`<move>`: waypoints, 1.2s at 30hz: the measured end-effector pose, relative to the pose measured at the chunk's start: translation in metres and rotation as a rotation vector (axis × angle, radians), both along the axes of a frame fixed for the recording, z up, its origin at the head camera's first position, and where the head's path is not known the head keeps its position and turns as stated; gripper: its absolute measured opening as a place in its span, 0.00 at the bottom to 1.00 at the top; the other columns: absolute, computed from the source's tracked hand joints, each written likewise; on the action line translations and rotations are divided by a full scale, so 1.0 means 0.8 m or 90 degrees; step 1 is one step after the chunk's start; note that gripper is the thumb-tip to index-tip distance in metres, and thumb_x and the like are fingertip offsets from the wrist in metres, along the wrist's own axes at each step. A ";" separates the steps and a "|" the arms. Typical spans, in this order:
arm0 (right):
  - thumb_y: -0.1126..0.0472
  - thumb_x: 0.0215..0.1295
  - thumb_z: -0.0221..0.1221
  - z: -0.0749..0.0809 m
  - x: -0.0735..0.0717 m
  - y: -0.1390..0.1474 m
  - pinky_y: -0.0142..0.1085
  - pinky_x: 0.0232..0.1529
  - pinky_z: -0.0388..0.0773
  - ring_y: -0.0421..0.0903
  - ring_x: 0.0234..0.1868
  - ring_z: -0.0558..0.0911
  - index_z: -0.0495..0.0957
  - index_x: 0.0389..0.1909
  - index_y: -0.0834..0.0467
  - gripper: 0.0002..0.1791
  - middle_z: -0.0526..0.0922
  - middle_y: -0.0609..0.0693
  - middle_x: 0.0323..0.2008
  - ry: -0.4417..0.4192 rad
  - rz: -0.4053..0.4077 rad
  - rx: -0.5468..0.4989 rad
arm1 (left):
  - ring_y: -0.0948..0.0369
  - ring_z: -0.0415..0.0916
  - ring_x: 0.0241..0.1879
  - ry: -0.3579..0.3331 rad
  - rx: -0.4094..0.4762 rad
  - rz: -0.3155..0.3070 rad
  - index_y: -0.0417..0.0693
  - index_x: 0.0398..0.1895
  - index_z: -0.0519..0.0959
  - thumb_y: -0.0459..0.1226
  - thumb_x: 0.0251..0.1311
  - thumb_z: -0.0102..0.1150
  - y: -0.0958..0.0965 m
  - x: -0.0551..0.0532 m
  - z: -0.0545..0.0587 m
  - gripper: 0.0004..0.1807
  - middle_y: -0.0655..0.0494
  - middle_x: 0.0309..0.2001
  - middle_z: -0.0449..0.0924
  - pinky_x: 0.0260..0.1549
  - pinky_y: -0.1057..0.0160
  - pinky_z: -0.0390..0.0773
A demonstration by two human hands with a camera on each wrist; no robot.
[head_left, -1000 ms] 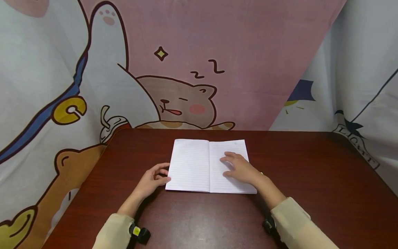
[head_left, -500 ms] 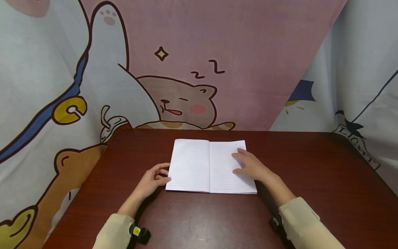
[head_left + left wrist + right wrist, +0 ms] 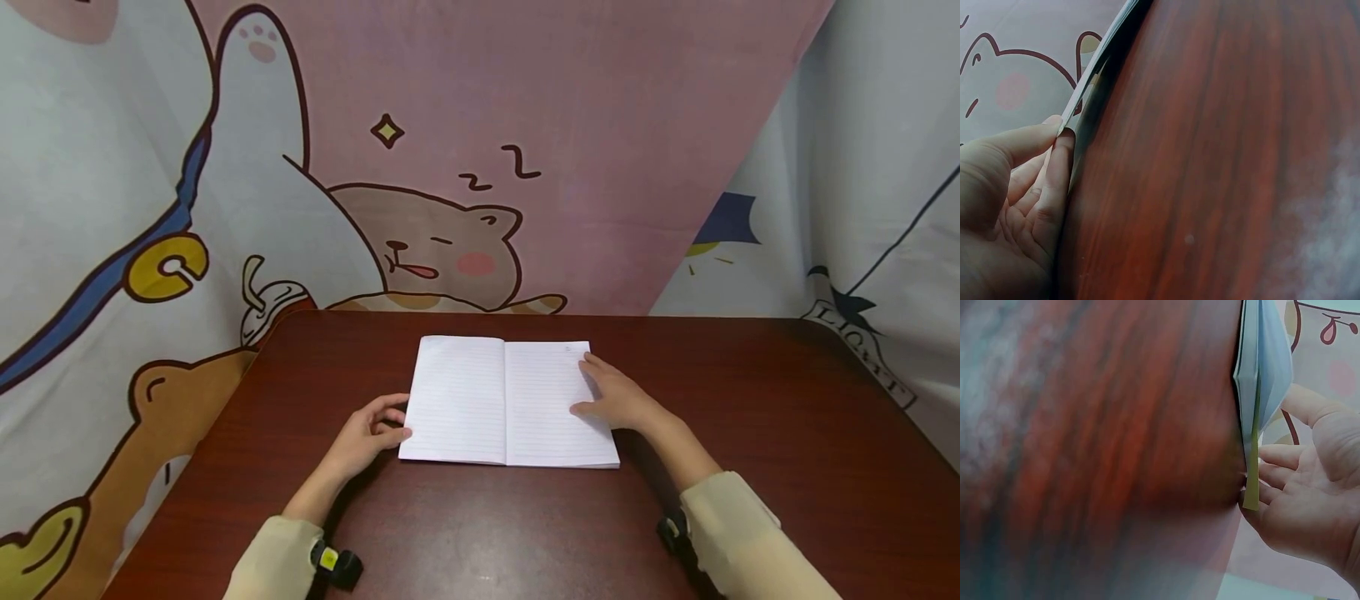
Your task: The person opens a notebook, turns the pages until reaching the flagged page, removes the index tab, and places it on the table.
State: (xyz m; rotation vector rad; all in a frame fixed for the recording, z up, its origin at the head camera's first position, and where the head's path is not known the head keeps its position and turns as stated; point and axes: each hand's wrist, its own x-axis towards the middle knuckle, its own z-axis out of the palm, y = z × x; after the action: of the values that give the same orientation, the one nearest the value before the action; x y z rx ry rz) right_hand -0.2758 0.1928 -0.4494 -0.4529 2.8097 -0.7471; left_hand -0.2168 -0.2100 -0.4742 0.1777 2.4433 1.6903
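Lying on a glossy red-brown table (image 3: 480, 533) in the head view, a white notebook (image 3: 453, 400) is spread flat to two lined pages, with a small printed mark near the top corner of the right-hand page. A person's left hand (image 3: 358, 442) is at its left edge, the thumb nearest the viewer and the fingers bent. The right hand (image 3: 622, 404) is at its right edge, thumb and forefinger spread well apart, the thumb lying over the page. Pale cream sleeves (image 3: 750, 533) cover both forearms, and a dark device (image 3: 347, 568) with a yellow patch sits at the left cuff. Behind the table hangs a pink and white cloth (image 3: 600, 167) printed with a sleeping cartoon bear (image 3: 450, 250). From the left wrist, the hand pinches the notebook's thin edge between thumb and finger, one on each face, with wood grain filling the right of the view. From the right wrist, the thumb touches the bowed white page while the separated fingers reach to an olive-yellow strip (image 3: 1252, 469) along the notebook's edge; some fingertips are hidden, so how firmly they press cannot be told.
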 end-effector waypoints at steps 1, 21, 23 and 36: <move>0.54 0.61 0.68 0.000 0.000 0.000 0.62 0.73 0.55 0.69 0.75 0.54 0.56 0.72 0.74 0.47 0.51 0.71 0.75 -0.001 0.000 -0.002 | 0.64 0.76 0.33 -0.001 0.001 0.001 0.39 0.67 0.70 0.32 0.62 0.65 0.000 0.000 0.000 0.30 0.36 0.47 0.78 0.33 0.71 0.78; 0.55 0.58 0.70 0.003 0.005 0.002 0.62 0.72 0.58 0.70 0.73 0.60 0.54 0.74 0.71 0.50 0.59 0.73 0.72 0.017 -0.015 -0.022 | 0.63 0.77 0.34 -0.003 -0.002 -0.001 0.40 0.68 0.70 0.33 0.62 0.65 0.000 0.002 0.002 0.30 0.36 0.48 0.78 0.33 0.70 0.78; 0.56 0.59 0.69 0.003 0.005 0.003 0.62 0.71 0.58 0.70 0.72 0.61 0.55 0.73 0.71 0.49 0.60 0.73 0.71 0.022 -0.014 -0.026 | 0.63 0.77 0.34 -0.001 -0.002 -0.001 0.40 0.68 0.70 0.33 0.62 0.65 0.000 0.002 0.002 0.30 0.36 0.48 0.78 0.33 0.70 0.78; 0.62 0.61 0.68 0.000 0.002 0.004 0.60 0.69 0.64 0.67 0.70 0.67 0.73 0.61 0.65 0.28 0.68 0.67 0.70 0.045 -0.039 -0.030 | 0.64 0.77 0.33 -0.002 -0.010 0.006 0.41 0.67 0.71 0.33 0.62 0.65 0.001 0.001 -0.003 0.29 0.40 0.46 0.78 0.31 0.69 0.78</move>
State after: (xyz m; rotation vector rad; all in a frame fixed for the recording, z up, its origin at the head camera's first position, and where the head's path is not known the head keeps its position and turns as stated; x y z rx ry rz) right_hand -0.2739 0.1958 -0.4492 -0.4113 2.8890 -0.8269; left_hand -0.2161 -0.2095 -0.4764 0.1619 2.4582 1.6733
